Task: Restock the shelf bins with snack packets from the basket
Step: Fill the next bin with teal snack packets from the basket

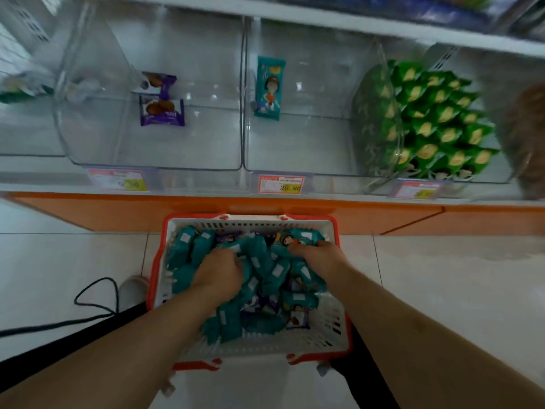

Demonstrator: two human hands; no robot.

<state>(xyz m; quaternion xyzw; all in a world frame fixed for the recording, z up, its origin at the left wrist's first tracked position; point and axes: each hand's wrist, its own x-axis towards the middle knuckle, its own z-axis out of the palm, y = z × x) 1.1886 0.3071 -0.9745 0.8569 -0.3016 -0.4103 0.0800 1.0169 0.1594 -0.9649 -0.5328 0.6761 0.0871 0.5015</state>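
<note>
the task looks barely begun: the basket [336, 329] on the floor is full of teal packets [265, 270], while the middle bin [295, 143] holds only one. the fingers of the left hand [219, 274] and the right hand [314, 255] curl around packets inside the basket.

I see a white basket [330, 329] with red rim on the floor, heaped with teal packets [267, 270]; the clear bins [182, 137] above hold few.
</note>
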